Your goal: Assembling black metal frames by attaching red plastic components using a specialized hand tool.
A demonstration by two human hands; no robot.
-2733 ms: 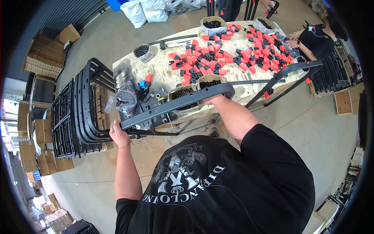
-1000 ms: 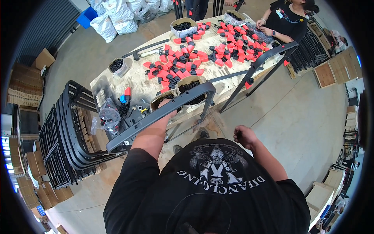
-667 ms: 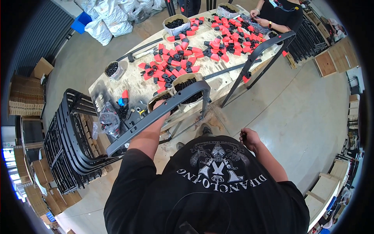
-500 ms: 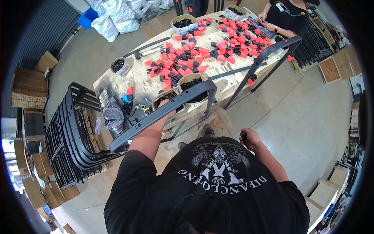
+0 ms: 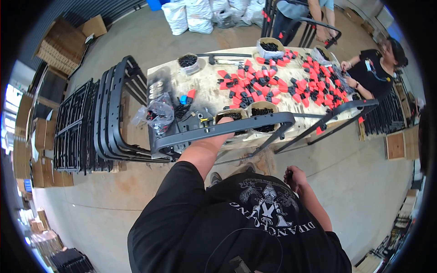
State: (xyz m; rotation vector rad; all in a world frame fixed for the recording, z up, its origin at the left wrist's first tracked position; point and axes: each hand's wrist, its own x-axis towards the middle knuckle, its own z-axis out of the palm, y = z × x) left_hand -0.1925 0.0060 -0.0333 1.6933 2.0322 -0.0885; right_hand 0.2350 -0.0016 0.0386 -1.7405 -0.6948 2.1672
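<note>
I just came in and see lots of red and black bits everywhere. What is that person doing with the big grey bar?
A person in a black shirt stands at a worktable and reaches the left hand up to a long dark grey curved frame piece held over the table's near edge. The right hand hangs closed by the hip; whether it holds anything is hard to tell. Red and black plastic parts cover the table, with tubs of small black pieces. More frames are stacked on the left. Another person works at the far side.

White filled sacks (image 5: 200, 13) stand at the top centre. Flattened brown cardboard boxes (image 5: 61, 43) are stacked at the upper left. A clear plastic bag (image 5: 157, 113) of dark parts lies left of centre.
</note>
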